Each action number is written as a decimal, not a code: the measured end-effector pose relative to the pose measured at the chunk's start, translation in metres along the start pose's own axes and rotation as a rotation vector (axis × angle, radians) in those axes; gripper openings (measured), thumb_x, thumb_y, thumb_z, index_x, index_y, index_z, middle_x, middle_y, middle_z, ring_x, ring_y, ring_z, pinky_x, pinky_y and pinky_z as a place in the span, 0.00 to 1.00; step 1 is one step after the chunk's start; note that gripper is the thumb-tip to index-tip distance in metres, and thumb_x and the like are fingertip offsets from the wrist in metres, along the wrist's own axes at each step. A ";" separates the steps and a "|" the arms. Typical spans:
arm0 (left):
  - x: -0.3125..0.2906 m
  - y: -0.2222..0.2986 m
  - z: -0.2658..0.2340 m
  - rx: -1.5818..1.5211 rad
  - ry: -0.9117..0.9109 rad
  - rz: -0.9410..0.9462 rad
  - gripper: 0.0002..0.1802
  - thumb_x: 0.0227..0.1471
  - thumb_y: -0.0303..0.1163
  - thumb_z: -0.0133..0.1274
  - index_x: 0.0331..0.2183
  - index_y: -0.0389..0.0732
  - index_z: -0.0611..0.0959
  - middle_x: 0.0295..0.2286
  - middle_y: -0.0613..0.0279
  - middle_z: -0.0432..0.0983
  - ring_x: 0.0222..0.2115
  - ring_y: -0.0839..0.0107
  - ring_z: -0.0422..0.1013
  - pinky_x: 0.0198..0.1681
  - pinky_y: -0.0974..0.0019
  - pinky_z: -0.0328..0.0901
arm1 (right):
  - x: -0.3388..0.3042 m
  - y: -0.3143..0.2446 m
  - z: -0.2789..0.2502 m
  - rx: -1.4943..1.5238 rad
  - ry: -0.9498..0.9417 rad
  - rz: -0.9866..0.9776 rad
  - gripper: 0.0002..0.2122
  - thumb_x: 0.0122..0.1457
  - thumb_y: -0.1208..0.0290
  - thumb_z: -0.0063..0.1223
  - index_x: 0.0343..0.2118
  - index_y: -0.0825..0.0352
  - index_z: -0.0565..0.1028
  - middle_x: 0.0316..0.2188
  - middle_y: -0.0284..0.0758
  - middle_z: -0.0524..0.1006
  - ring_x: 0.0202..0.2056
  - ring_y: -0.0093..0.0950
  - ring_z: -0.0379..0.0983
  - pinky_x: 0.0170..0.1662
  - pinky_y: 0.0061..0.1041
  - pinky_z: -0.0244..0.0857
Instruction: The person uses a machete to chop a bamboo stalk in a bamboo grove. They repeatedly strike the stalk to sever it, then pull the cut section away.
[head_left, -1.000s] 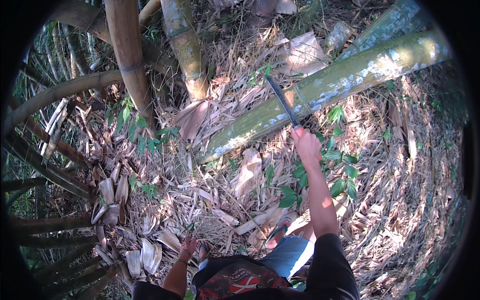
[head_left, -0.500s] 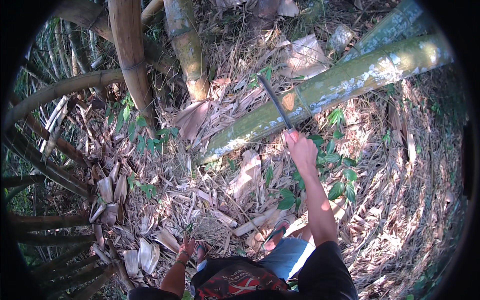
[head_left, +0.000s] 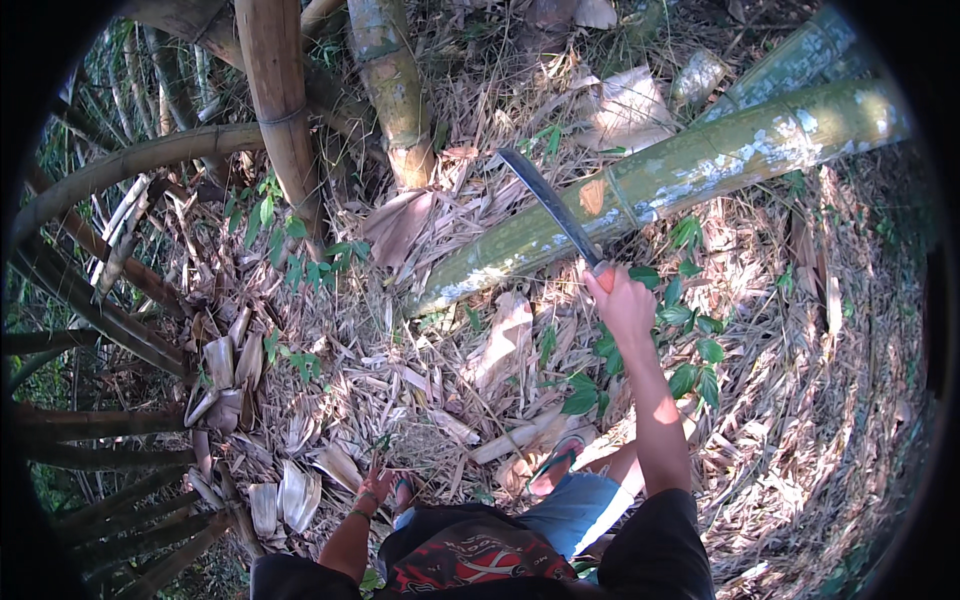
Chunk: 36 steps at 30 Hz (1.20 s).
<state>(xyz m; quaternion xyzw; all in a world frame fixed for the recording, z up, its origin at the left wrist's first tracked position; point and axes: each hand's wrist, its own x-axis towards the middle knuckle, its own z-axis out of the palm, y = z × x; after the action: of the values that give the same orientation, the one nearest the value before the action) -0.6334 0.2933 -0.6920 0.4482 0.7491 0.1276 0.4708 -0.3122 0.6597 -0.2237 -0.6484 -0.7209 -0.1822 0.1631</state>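
Note:
My right hand (head_left: pixel 624 302) is closed around the orange-red handle (head_left: pixel 605 278) of a machete. Its long dark blade (head_left: pixel 552 203), curved at the tip, points up and to the left, passing over a thick felled bamboo stem (head_left: pixel 690 185). This stem is green with white patches and lies slantwise ahead of me. Just right of the blade, a pale tan cut mark (head_left: pixel 592 197) shows on the stem. Whether the blade touches the bamboo I cannot tell. Low beside my body hangs my left hand (head_left: pixel 374 488), empty, its fingers apart.
Standing bamboo stems (head_left: pixel 278 110) rise at the upper left, with a bent stem (head_left: pixel 130 160) beside them. Dry leaf litter (head_left: pixel 400 400) covers the ground. Green leafy plants (head_left: pixel 690 350) grow by my right forearm. My sandalled foot (head_left: pixel 556 466) is on the litter.
The scene has shifted slightly right in view. My right hand has moved a little right and down, and the machete blade has turned to show more of its flat side.

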 end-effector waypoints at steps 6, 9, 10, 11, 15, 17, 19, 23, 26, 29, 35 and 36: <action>0.019 0.008 0.016 -0.052 -0.044 -0.140 0.42 0.55 0.62 0.40 0.59 0.41 0.63 0.53 0.39 0.65 0.56 0.46 0.62 0.59 0.54 0.56 | 0.001 0.031 0.013 0.008 0.016 0.114 0.30 0.55 0.40 0.49 0.25 0.71 0.75 0.17 0.51 0.76 0.25 0.51 0.76 0.29 0.47 0.71; 0.013 -0.019 0.016 -0.001 -0.031 -0.100 0.41 0.55 0.62 0.40 0.59 0.41 0.63 0.53 0.40 0.66 0.55 0.46 0.62 0.58 0.54 0.57 | -0.012 -0.001 -0.003 -0.024 -0.016 -0.040 0.30 0.55 0.40 0.49 0.26 0.71 0.75 0.18 0.50 0.76 0.25 0.51 0.76 0.29 0.47 0.71; 0.009 -0.056 0.013 0.286 0.015 0.201 0.41 0.54 0.63 0.40 0.58 0.41 0.64 0.50 0.41 0.70 0.53 0.47 0.65 0.57 0.54 0.59 | -0.008 -0.020 -0.006 0.030 -0.035 -0.124 0.30 0.55 0.39 0.49 0.26 0.71 0.75 0.18 0.50 0.76 0.24 0.50 0.76 0.29 0.46 0.71; 0.015 -0.043 0.016 0.171 0.020 0.114 0.41 0.54 0.63 0.41 0.58 0.41 0.65 0.49 0.42 0.71 0.52 0.47 0.66 0.56 0.55 0.60 | -0.003 -0.005 0.000 0.004 -0.018 -0.037 0.30 0.55 0.39 0.49 0.26 0.71 0.75 0.19 0.50 0.77 0.25 0.50 0.76 0.29 0.46 0.71; 0.010 -0.017 0.018 -0.083 0.053 -0.110 0.43 0.51 0.65 0.42 0.56 0.40 0.68 0.44 0.42 0.75 0.50 0.47 0.69 0.54 0.55 0.62 | 0.004 0.019 0.024 0.114 -0.059 0.207 0.31 0.56 0.38 0.45 0.26 0.71 0.76 0.21 0.51 0.77 0.30 0.50 0.77 0.35 0.46 0.70; 0.001 0.009 0.014 -0.059 0.068 -0.039 0.43 0.52 0.66 0.42 0.57 0.41 0.68 0.48 0.41 0.72 0.52 0.47 0.67 0.55 0.55 0.61 | -0.006 0.021 0.016 0.283 -0.134 0.277 0.31 0.58 0.39 0.44 0.26 0.72 0.76 0.22 0.52 0.77 0.32 0.50 0.77 0.38 0.47 0.68; -0.004 0.002 0.010 -0.043 0.038 -0.084 0.44 0.52 0.66 0.41 0.58 0.42 0.67 0.50 0.41 0.69 0.54 0.47 0.64 0.57 0.55 0.59 | -0.020 0.020 0.034 0.517 -0.192 0.263 0.31 0.59 0.40 0.41 0.24 0.72 0.75 0.18 0.48 0.75 0.28 0.47 0.76 0.36 0.43 0.66; -0.002 -0.019 0.009 -0.034 0.022 -0.144 0.45 0.53 0.67 0.39 0.59 0.41 0.65 0.54 0.40 0.64 0.56 0.47 0.62 0.59 0.55 0.56 | -0.048 -0.007 0.037 1.040 -0.378 0.422 0.27 0.62 0.44 0.45 0.20 0.67 0.72 0.14 0.33 0.71 0.16 0.24 0.69 0.20 0.25 0.61; 0.003 -0.003 0.021 -0.006 -0.027 -0.133 0.44 0.53 0.67 0.38 0.59 0.43 0.65 0.55 0.41 0.65 0.55 0.47 0.63 0.59 0.54 0.57 | -0.040 0.003 -0.003 1.250 -0.273 0.404 0.23 0.64 0.50 0.45 0.22 0.67 0.70 0.14 0.27 0.67 0.14 0.16 0.63 0.16 0.19 0.55; 0.020 -0.023 0.032 0.038 0.009 -0.118 0.40 0.53 0.65 0.41 0.57 0.47 0.68 0.52 0.42 0.69 0.54 0.47 0.64 0.58 0.53 0.58 | -0.007 -0.005 -0.073 1.355 -0.013 0.117 0.22 0.67 0.52 0.38 0.24 0.67 0.68 0.13 0.28 0.65 0.13 0.16 0.61 0.16 0.17 0.55; 0.035 -0.059 0.037 0.100 0.065 0.020 0.39 0.53 0.64 0.42 0.57 0.46 0.69 0.50 0.42 0.70 0.53 0.46 0.65 0.57 0.52 0.60 | 0.032 -0.044 -0.127 1.632 0.374 -0.124 0.25 0.66 0.47 0.37 0.28 0.70 0.66 0.13 0.32 0.65 0.14 0.19 0.62 0.16 0.18 0.53; 0.037 -0.032 0.042 -0.013 0.064 -0.078 0.40 0.53 0.64 0.41 0.56 0.44 0.68 0.50 0.42 0.70 0.53 0.47 0.65 0.56 0.52 0.60 | 0.028 -0.032 -0.110 1.491 0.309 -0.123 0.26 0.66 0.45 0.32 0.27 0.68 0.65 0.16 0.31 0.64 0.19 0.22 0.62 0.23 0.21 0.58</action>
<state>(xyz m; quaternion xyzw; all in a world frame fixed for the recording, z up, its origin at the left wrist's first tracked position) -0.6227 0.2951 -0.7555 0.4110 0.7800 0.1285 0.4540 -0.3468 0.6292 -0.1150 -0.2925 -0.6570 0.2552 0.6463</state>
